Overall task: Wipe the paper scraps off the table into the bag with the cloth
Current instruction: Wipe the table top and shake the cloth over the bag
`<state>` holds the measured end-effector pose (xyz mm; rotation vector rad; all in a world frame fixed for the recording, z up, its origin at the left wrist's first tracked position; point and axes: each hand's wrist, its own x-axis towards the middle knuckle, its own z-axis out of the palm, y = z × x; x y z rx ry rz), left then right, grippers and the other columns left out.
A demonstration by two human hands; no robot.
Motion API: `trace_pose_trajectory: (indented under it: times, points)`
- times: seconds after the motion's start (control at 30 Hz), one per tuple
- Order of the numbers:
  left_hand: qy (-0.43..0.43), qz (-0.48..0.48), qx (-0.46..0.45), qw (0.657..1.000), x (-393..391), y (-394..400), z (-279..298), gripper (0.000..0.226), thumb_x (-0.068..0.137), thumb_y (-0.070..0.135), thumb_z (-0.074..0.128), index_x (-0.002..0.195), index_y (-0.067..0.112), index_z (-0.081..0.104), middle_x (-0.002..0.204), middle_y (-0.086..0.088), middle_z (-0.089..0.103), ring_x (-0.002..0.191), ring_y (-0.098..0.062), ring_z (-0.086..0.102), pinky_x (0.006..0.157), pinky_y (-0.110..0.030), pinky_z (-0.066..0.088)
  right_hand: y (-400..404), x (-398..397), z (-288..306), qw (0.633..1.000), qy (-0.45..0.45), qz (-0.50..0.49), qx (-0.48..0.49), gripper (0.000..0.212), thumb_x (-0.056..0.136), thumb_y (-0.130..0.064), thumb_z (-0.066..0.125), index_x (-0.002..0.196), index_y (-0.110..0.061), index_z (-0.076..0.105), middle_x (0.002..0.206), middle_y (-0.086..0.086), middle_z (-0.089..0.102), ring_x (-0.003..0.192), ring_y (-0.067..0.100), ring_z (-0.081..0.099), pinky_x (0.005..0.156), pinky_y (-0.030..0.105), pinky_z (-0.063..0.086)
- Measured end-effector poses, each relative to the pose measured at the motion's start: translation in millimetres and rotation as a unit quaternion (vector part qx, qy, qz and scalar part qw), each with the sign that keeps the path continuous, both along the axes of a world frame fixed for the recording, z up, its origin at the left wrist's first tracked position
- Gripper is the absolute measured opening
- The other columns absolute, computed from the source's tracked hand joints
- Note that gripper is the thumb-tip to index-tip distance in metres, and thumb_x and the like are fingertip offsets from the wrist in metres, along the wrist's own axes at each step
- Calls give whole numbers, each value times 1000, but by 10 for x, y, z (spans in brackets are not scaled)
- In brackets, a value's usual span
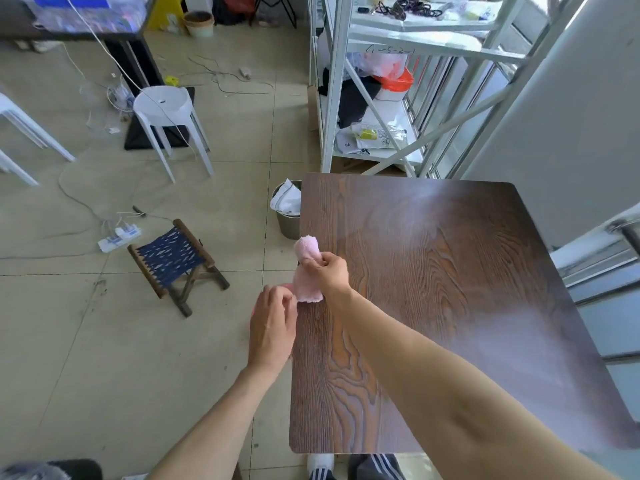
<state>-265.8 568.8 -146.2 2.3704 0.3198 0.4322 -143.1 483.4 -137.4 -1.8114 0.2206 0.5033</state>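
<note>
A pink cloth (307, 271) hangs bunched over the left edge of the dark wooden table (433, 306). My right hand (327, 268) pinches the cloth near its top, at the table's left edge. My left hand (272, 327) sits just off the table's left edge, below the cloth, with fingers curled; a sliver of something pinkish shows behind it and I cannot tell what it holds. No paper scraps show on the tabletop. A grey bin with a white bag (287, 206) stands on the floor by the table's far left corner.
A small folding stool with a blue woven seat (176, 261) stands on the tiled floor to the left. A power strip with cables (119, 237) lies beyond it. A white stool (166, 112) and a metal shelf rack (381, 98) stand farther back.
</note>
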Motion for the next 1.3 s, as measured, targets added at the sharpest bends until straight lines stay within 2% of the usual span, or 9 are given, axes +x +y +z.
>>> trace_pose_trajectory:
  times: [0.13, 0.3, 0.37, 0.53, 0.63, 0.73, 1.0, 1.17, 1.3]
  points:
    - [6, 23, -71, 997, 298, 46, 76, 12, 92, 18, 53, 103, 17, 57, 98, 1, 57, 89, -19, 58, 76, -33, 49, -22, 13, 28, 996, 60, -6, 58, 16, 87, -21, 64, 81, -7, 60, 69, 6, 59, 64, 19, 56, 58, 28, 48]
    - [65, 32, -118, 990, 499, 30, 15, 23, 87, 15, 59, 110, 16, 61, 102, 0, 62, 88, -18, 62, 75, -29, 50, 1, 39, 77, 986, 126, -47, 102, 23, 90, -21, 58, 69, -11, 57, 59, 7, 51, 48, 16, 46, 46, 22, 40]
    - [63, 56, -147, 986, 543, 13, 31, 21, 85, 14, 61, 107, 14, 63, 99, -3, 66, 86, -18, 64, 76, -29, 50, -10, 44, 77, 983, 134, -56, 116, 25, 92, -22, 57, 69, -11, 59, 59, 5, 54, 50, 15, 49, 52, 25, 45]
    - [58, 99, -181, 977, 629, 3, 59, 18, 86, 32, 63, 94, 16, 66, 88, -1, 71, 83, -15, 65, 75, -34, 53, -7, 71, 8, 979, 143, -62, 130, 34, 95, -22, 53, 107, 8, 63, 85, 16, 60, 67, 21, 56, 64, 28, 52]
    - [47, 117, -176, 976, 661, 14, 50, 17, 84, 33, 65, 85, 16, 65, 83, -1, 69, 79, -15, 63, 71, -33, 51, -14, 81, 6, 982, 139, -39, 125, 23, 97, -23, 50, 88, -7, 65, 90, 15, 60, 68, 19, 56, 65, 27, 52]
    - [43, 134, -177, 974, 685, 36, 30, 12, 83, 24, 66, 80, 13, 61, 80, -3, 67, 76, -20, 62, 69, -35, 49, -22, 86, 22, 981, 141, -15, 134, 26, 98, -26, 47, 87, -8, 63, 89, 14, 62, 72, 20, 60, 64, 26, 52]
    - [38, 158, -159, 974, 688, 120, -2, 9, 82, 16, 64, 89, 13, 60, 90, -4, 64, 82, -18, 59, 74, -33, 47, -5, 123, 69, 950, 226, 25, 213, 64, 93, -63, 30, 96, -11, 67, 101, 8, 71, 98, 22, 65, 90, 33, 50]
    - [28, 156, -150, 976, 690, 173, -24, 6, 83, 14, 63, 88, 11, 61, 89, -4, 65, 81, -19, 59, 73, -36, 49, -27, 142, -18, 922, 272, 58, 269, 88, 88, -73, 18, 124, -5, 61, 126, 15, 64, 124, 28, 56, 112, 41, 37]
    - [21, 169, -156, 973, 692, 171, -44, 5, 83, 14, 63, 87, 10, 62, 86, -5, 66, 79, -21, 61, 73, -41, 51, -80, 164, -56, 922, 267, 91, 264, 77, 87, -72, 29, 125, -12, 60, 126, 9, 65, 118, 21, 60, 98, 33, 47]
